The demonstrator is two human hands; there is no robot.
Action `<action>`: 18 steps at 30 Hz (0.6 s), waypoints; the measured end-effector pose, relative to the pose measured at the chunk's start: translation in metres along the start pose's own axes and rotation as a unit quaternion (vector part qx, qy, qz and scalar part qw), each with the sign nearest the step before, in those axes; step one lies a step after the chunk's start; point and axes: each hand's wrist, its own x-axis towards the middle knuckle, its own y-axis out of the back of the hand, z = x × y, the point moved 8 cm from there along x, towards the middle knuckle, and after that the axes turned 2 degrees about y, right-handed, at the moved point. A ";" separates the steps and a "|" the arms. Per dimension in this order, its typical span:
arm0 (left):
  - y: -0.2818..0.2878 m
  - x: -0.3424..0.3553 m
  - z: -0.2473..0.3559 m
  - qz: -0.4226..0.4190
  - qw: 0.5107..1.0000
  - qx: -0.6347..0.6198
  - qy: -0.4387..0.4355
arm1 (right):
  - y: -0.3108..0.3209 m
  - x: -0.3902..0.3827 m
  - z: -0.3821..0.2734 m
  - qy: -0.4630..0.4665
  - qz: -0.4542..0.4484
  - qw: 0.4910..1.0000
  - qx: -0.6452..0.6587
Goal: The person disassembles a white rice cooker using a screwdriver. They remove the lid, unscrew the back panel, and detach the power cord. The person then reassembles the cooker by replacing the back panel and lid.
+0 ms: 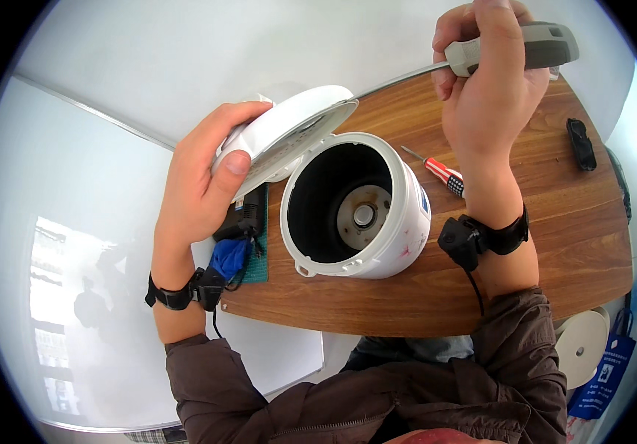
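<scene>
1. The left hand (pixel 198 177) is clamped on a white, rounded plastic lid (pixel 289 122), its thumb on the near edge and its fingers over the outer side.
2. The right hand (pixel 488 96), at the far right, is closed around a large screwdriver with a two-tone grey handle (pixel 548 46) and a long metal shaft. The shaft runs left to the lid's right-hand edge; whether its tip touches there, I cannot tell.
3. There is one white, cylindrical rice cooker body (pixel 407 229), near the middle of a brown wood-grain table (pixel 555 229). The one lid stands tilted open at its far left side.
4. Inside the dark cavity lies one round, stained metal plate (pixel 350 234) with one round centre button (pixel 363 215).
5. Screwdrivers number two: the held one, and a small one with a red, white and dark patterned handle (pixel 444 175), lying right of the cooker, just beyond the right forearm.
6. One slim black object (pixel 581 144) lies at the table's far right.
7. Left of the cooker are one green mat (pixel 259 268), one black boxy device (pixel 248 216) and one blue bundle (pixel 229 259), partly hidden by the left arm.
8. Black wrist straps number two, one on each wrist.
</scene>
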 end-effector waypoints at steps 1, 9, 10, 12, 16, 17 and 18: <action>0.000 0.000 0.000 0.005 1.000 0.002 -0.003 | 0.000 0.000 -0.001 0.002 0.002 1.000 -0.012; 0.005 0.004 0.005 0.007 1.000 -0.004 -0.008 | 0.001 -0.006 0.003 0.067 0.025 0.997 -0.022; 0.005 0.005 0.005 0.006 1.000 -0.017 -0.006 | 0.006 -0.006 0.010 0.063 0.011 0.998 -0.013; 0.004 0.008 0.004 0.003 0.999 -0.045 0.000 | 0.009 -0.007 0.016 0.065 -0.001 0.998 -0.002; -0.002 0.014 -0.008 -0.018 0.994 -0.112 0.011 | 0.011 -0.011 0.020 0.053 0.026 0.998 0.012; -0.003 0.015 -0.012 -0.026 0.992 -0.125 0.010 | 0.011 -0.012 0.022 0.042 0.038 0.998 0.017; -0.005 0.016 -0.016 -0.034 0.990 -0.137 0.009 | 0.012 -0.012 0.024 0.038 0.037 0.998 0.022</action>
